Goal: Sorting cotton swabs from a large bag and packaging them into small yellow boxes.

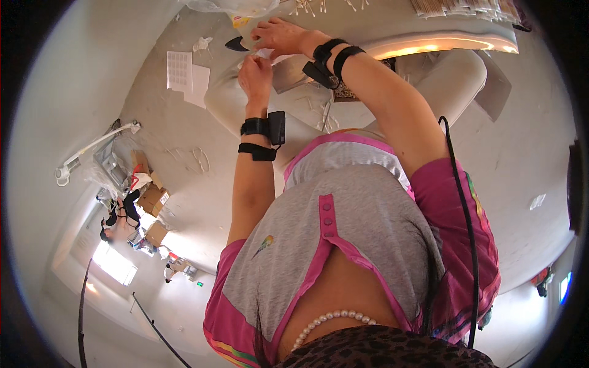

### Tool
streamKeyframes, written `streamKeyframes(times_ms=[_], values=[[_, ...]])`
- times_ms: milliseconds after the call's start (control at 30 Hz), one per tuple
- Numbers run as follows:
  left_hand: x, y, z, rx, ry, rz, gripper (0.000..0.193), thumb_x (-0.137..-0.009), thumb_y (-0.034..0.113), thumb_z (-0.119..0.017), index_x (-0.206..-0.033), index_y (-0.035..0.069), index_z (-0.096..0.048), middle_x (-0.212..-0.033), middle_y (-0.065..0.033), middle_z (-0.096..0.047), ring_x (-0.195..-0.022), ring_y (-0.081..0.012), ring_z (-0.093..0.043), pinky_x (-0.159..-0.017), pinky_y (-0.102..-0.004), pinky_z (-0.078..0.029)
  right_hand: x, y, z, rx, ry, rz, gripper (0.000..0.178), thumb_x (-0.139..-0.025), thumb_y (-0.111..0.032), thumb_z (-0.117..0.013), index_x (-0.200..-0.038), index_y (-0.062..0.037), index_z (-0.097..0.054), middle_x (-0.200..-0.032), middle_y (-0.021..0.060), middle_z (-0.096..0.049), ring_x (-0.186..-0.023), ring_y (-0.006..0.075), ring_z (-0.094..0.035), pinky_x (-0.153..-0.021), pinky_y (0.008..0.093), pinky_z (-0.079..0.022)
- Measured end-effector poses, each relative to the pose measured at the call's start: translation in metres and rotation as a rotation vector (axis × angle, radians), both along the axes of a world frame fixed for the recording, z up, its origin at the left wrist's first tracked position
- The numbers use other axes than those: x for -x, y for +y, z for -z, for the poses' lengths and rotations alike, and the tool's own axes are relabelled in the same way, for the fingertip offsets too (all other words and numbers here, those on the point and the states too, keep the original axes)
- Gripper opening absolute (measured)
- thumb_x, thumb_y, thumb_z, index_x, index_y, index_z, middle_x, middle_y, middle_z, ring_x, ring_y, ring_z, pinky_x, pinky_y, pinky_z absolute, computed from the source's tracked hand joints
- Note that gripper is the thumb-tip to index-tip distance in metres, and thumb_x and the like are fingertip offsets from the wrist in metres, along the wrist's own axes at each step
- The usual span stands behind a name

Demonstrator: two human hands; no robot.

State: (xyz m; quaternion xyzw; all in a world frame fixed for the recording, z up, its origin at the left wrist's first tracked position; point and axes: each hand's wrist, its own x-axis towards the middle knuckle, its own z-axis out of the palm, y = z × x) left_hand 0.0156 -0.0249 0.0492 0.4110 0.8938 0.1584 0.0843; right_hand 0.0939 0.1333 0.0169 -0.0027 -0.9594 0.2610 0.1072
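Note:
At the left end of the table (pixel 362 27), my left hand (pixel 254 76) is closed, its fingertips pinched at a small white piece like paper or film (pixel 265 54). My right hand (pixel 281 38) lies just beyond it, palm down, with its fingers spread over the tabletop's edge. The white piece shows between the two hands, partly covered by them. Beside the right fingertips is a black pointed flat piece (pixel 235 44). Both wrists carry black straps with small black boxes.
Several cotton swabs (pixel 325 6) and a bundle of thin wooden sticks (pixel 463 8) lie on the table. A clear plastic bag (pixel 236 5) is at the far left. Printed paper sheets (pixel 180 70) lie on the floor. Cardboard boxes (pixel 153 199) and another person (pixel 123 211) are farther left.

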Motion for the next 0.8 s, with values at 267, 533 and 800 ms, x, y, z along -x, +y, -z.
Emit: streamKeyframes(times_ms=[267,533,800], values=[[-0.012,0.011,-0.009,0.134,-0.065,-0.117,0.024,-0.085,0.028,-0.068,-0.093,0.005,-0.065,-0.083,-0.0136,-0.070,-0.083,-0.0366,-0.068,-0.073,-0.0474,-0.051,0.023,0.016,-0.002,-0.035,-0.045,-0.238,0.041,-0.072,-0.030,-0.081,-0.112,-0.0263,-0.070,-0.117,0.0003,-0.055,-0.113,0.0239,-0.053,-0.095,0.0387,-0.043],[-0.023,0.014,-0.002,0.090,-0.056,-0.153,0.030,-0.089,0.024,-0.061,-0.111,0.005,-0.059,-0.086,-0.0168,-0.070,-0.084,-0.0359,-0.069,-0.072,-0.0493,-0.053,0.028,0.030,0.004,0.051,0.056,-0.394,0.039,-0.074,-0.020,-0.077,-0.112,-0.0166,-0.068,-0.109,0.0052,-0.054,-0.105,0.0266,-0.054,-0.097,0.0402,-0.042],[-0.033,0.021,-0.002,0.141,-0.062,-0.176,0.047,-0.084,0.022,-0.065,-0.121,-0.005,-0.053,-0.091,-0.0170,-0.068,-0.085,-0.0342,-0.068,-0.071,-0.0463,-0.055,0.033,0.040,0.011,-0.040,0.062,-0.453,0.054,-0.075,-0.017,-0.078,-0.126,-0.0222,-0.062,-0.109,0.0039,-0.054,-0.103,0.0271,-0.056,-0.092,0.0394,-0.046]])
